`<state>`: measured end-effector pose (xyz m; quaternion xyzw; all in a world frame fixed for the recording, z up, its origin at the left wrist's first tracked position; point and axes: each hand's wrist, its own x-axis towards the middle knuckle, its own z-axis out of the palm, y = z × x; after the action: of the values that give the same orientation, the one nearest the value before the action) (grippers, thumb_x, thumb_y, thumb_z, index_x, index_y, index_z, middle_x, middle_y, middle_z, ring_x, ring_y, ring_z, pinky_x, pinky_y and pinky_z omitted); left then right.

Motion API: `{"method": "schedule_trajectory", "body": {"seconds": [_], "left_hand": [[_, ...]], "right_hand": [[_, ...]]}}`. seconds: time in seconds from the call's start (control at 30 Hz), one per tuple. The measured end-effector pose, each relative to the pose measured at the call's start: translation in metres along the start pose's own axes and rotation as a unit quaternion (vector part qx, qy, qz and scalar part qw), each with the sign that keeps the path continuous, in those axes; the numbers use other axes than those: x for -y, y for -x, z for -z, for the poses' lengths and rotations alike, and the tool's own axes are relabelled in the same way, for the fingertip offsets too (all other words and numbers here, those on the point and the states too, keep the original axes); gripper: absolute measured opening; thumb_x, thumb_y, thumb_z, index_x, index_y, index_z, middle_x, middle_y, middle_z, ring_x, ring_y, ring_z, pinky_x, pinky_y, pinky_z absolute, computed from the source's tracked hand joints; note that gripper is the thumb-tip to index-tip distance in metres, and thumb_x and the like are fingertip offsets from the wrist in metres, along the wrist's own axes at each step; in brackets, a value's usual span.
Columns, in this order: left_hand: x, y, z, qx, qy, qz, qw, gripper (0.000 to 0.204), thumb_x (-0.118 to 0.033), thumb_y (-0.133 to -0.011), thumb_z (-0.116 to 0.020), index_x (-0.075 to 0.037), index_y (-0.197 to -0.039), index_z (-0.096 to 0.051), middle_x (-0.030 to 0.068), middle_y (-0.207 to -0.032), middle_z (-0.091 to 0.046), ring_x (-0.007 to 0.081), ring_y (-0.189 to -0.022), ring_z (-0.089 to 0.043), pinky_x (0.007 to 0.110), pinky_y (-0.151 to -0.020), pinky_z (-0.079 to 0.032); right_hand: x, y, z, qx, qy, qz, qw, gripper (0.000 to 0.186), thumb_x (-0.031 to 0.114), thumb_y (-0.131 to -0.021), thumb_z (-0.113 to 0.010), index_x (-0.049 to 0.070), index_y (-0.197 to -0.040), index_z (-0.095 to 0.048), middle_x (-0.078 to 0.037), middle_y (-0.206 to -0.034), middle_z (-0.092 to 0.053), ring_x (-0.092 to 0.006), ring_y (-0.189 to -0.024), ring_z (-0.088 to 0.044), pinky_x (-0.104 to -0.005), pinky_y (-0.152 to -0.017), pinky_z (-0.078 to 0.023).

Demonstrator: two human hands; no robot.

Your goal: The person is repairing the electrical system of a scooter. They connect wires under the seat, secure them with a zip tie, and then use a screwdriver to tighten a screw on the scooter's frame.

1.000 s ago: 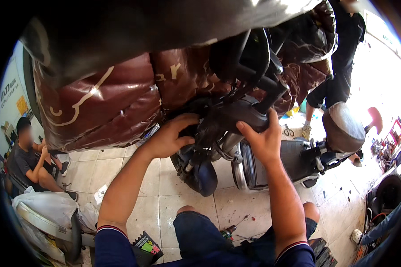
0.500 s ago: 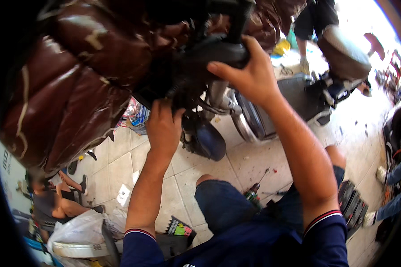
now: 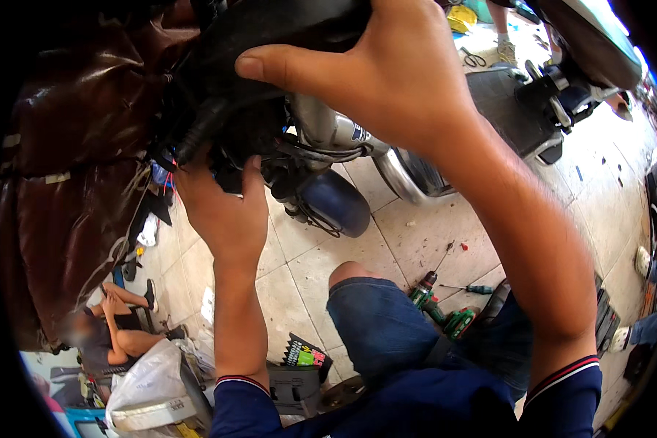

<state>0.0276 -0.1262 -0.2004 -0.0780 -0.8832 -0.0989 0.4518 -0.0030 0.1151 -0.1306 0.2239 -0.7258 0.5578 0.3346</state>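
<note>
My right hand (image 3: 401,84) grips a black plastic cover (image 3: 292,29) at the front of a scooter. Its thumb lies across the cover's face, and its other fingers are hidden at the top edge. Lower and to the left, my left hand (image 3: 223,212) reaches up among dark parts beneath the cover. Its thumb is raised apart from the fingers, whose tips are hidden, so what they hold does not show. Between the hands stands a silver steering tube (image 3: 325,124) with black cables (image 3: 328,155) around it. A dark blue mudguard (image 3: 336,203) sits below.
A wrinkled brown cover (image 3: 80,131) hangs at the left. Near my knees lie a green cordless drill (image 3: 427,288) and a screwdriver (image 3: 479,289). The scooter's footboard (image 3: 500,109) extends rightward. A person (image 3: 124,336) sits at the lower left, beside a plastic bag (image 3: 150,387).
The black cover and both hands now appear closer and farther left. My right hand keeps its hold on the cover. My left hand is lower, still among the dark parts. The view has shifted.
</note>
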Motion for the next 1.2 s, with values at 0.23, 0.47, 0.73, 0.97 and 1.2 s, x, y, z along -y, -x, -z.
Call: {"method": "schedule_trajectory", "body": {"seconds": [0.23,0.47,0.73,0.97,1.2], "left_hand": [[-0.006,-0.010,-0.002,0.027,-0.046,0.037,0.998,0.061,-0.022,-0.085,-0.088,-0.001,-0.138,-0.066,0.0191,-0.138,-0.068,0.0389,-0.132,-0.056,0.047,-0.116,-0.038],[-0.011,-0.011,0.003,0.002,-0.013,0.055,0.998,0.048,-0.018,-0.084,-0.087,-0.002,-0.126,-0.073,0.0177,-0.120,-0.075,0.0369,-0.117,-0.067,0.044,-0.104,-0.049],[-0.005,-0.013,0.005,0.022,0.018,0.081,0.996,0.040,-0.016,-0.081,-0.086,0.000,-0.114,-0.072,0.0189,-0.108,-0.074,0.0412,-0.106,-0.066,0.048,-0.094,-0.053],[-0.007,-0.011,0.009,0.026,-0.046,0.088,0.995,0.049,-0.023,-0.085,-0.086,-0.001,-0.126,-0.069,0.0183,-0.116,-0.074,0.0315,-0.106,-0.071,0.038,-0.095,-0.053],[-0.010,-0.014,0.016,0.062,0.007,0.116,0.991,0.048,-0.025,-0.087,-0.085,-0.001,-0.125,-0.069,0.0137,-0.111,-0.076,0.0256,-0.097,-0.070,0.035,-0.091,-0.053]], "right_hand": [[-0.029,-0.013,0.022,0.062,-0.235,-0.033,0.970,0.072,0.032,-0.083,-0.092,-0.007,-0.131,-0.056,-0.022,-0.111,-0.076,-0.0312,-0.103,-0.077,-0.0410,-0.091,-0.061],[-0.092,0.025,-0.021,0.156,-0.294,-0.157,0.930,0.074,0.032,-0.087,-0.091,-0.008,-0.140,-0.057,-0.019,-0.129,-0.071,-0.0262,-0.126,-0.064,-0.0425,-0.112,-0.048],[-0.149,0.016,-0.045,0.371,-0.413,-0.184,0.811,0.057,0.031,-0.088,-0.088,-0.002,-0.131,-0.069,-0.012,-0.120,-0.074,-0.0204,-0.111,-0.068,-0.0348,-0.101,-0.051],[-0.161,0.013,-0.060,0.362,-0.467,-0.149,0.793,0.059,0.034,-0.084,-0.087,-0.006,-0.124,-0.070,-0.011,-0.110,-0.075,-0.0185,-0.101,-0.070,-0.0312,-0.095,-0.052],[-0.158,0.015,-0.065,0.350,-0.483,-0.146,0.789,0.060,0.032,-0.083,-0.089,-0.006,-0.125,-0.068,-0.011,-0.109,-0.075,-0.0185,-0.098,-0.070,-0.0316,-0.092,-0.053]]}}
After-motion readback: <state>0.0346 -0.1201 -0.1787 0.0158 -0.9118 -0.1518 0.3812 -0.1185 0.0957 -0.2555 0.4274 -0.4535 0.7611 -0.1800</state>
